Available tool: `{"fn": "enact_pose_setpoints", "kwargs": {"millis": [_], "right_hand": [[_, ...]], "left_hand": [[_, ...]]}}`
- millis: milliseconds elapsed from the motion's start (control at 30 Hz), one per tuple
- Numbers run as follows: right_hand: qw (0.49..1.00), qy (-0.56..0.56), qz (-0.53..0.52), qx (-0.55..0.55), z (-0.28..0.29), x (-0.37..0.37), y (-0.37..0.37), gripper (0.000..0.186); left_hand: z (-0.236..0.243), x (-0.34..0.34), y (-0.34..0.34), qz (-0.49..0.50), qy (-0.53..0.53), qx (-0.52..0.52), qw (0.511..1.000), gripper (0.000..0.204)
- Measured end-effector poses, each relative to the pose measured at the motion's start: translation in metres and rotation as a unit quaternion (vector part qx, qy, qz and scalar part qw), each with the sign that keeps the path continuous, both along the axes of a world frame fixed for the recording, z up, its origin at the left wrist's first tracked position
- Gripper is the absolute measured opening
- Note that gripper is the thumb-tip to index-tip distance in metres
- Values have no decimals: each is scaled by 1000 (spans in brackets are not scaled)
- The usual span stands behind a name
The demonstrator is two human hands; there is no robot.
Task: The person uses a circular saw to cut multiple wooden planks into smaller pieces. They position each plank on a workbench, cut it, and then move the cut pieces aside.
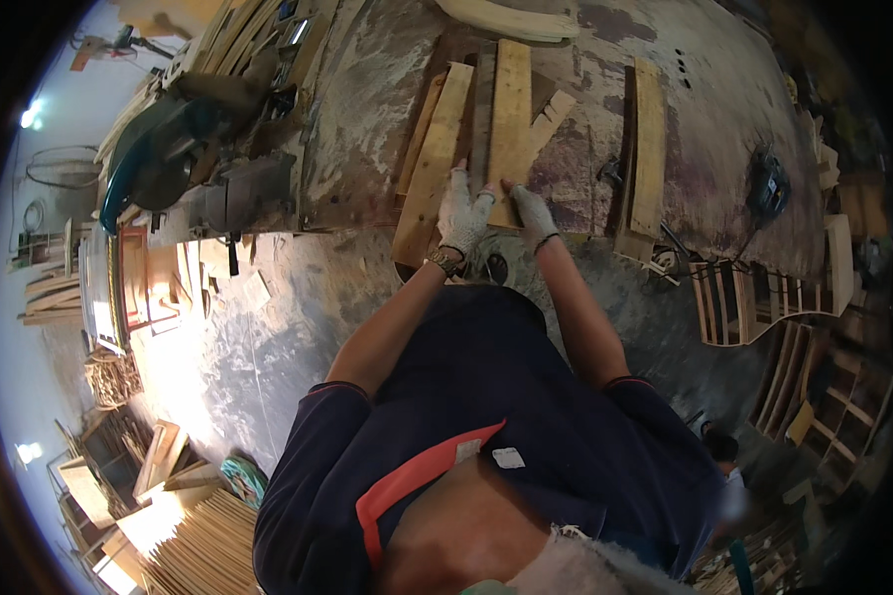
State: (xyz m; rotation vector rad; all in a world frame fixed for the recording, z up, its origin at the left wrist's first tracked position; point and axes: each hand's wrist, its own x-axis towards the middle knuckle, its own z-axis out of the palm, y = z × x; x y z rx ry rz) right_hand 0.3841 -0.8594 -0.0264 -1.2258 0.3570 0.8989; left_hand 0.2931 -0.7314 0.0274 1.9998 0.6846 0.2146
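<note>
Both of my hands wear pale knit gloves with bare fingertips, at the bench's near edge. My left hand [463, 211] lies between two boards, fingers stretched forward along the left wooden board [437, 159] and thumb out toward the middle one. My right hand [533, 215] is at the near right corner of the middle wooden board [510, 109], a fingertip on its top face and the other fingers hidden. A short angled wood piece [552, 121] sits beside that board. Another narrow strip [422, 134] lies left of the left board.
A long curved board [648, 149] rests on the worn workbench [585, 59] to the right, with a dark corded power tool [767, 186] beyond it. At left stands a teal power saw [154, 149]. Slatted wooden frames [764, 302] stand at the lower right; stacked strips [203, 545] lie behind.
</note>
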Motion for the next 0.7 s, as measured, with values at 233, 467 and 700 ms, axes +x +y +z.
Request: {"fn": "enact_pose_setpoints", "kwargs": {"millis": [233, 467, 700], "right_hand": [[861, -356, 25, -362, 41, 32, -93, 43], [768, -354, -12, -534, 102, 48, -181, 55], [824, -444, -88, -341, 52, -1, -123, 43]], "left_hand": [[9, -23, 22, 29, 212, 167, 963, 88], [2, -78, 88, 95, 348, 72, 930, 108], [35, -65, 76, 29, 250, 89, 964, 82]]}}
